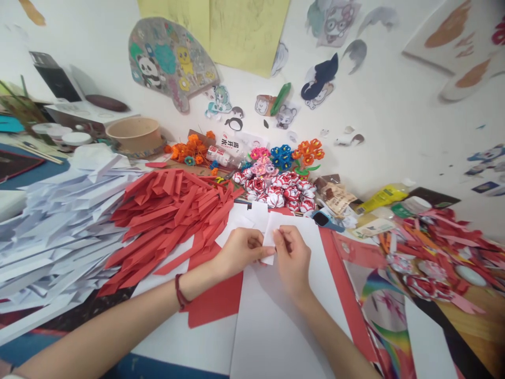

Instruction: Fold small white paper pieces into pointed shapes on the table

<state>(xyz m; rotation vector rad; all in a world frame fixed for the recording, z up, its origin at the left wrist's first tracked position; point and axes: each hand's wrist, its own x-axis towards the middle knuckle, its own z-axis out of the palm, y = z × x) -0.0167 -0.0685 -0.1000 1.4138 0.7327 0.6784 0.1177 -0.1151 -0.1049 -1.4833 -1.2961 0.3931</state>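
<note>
My left hand (pixel 246 247) and my right hand (pixel 292 258) meet at the middle of the view, above a large white sheet (pixel 276 321). Between them is a small piece of white paper (pixel 271 231), pinched by the fingers of both hands. A dark red band circles my left wrist. Just beyond the hands, other small white paper pieces (pixel 258 215) lie on the sheets. Red paper (pixel 215 305) shows under my left forearm.
Heaps of folded white strips (pixel 67 226) and red strips (pixel 173 210) fill the left. Paper roses (pixel 290 189) stand behind the hands. A smartwatch (pixel 321 218), yellow bottle (pixel 384 196) and red scraps (pixel 445 237) are at right; a round bowl (pixel 134 131) sits back left.
</note>
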